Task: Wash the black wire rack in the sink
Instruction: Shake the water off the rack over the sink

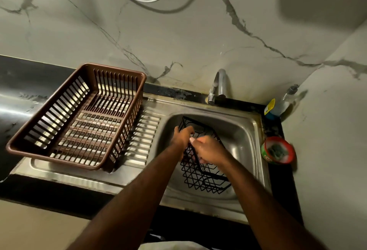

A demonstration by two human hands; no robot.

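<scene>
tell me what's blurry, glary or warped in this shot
Head view: dim, warm light with a soft shadow across the upper-right wall; head view: a glare streak on the dark counter at left; head view: the red tub beside the sink is blurred, while the left hand, right hand and black wire rack look sharp; head view: the wide-angle lens bends the counter edge.

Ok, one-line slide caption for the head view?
Left hand and right hand hold the black wire rack in the sink; brown basket on the drainboard.
</scene>
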